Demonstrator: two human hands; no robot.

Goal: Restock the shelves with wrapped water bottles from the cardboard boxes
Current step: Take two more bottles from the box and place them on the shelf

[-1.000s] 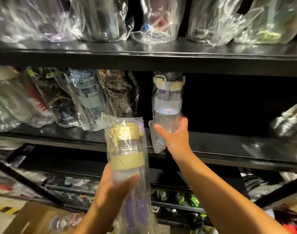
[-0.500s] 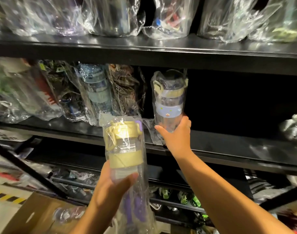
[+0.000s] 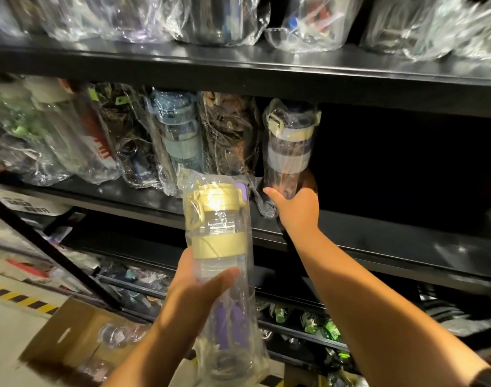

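My right hand (image 3: pixel 296 208) has pushed the wrapped bottle (image 3: pixel 290 143) deeper onto the middle shelf (image 3: pixel 378 236), fingers curled round its bottom, so it is nearly done, while my left hand (image 3: pixel 194 291) grips the yellow-lid bottle (image 3: pixel 217 233) in front of that shelf.

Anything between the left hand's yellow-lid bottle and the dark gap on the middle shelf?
Nothing visible, though the gap is in shadow. The left hand holds the yellow-lid bottle in front of the middle shelf; the right hand grips the shelved bottle at the gap's left edge.
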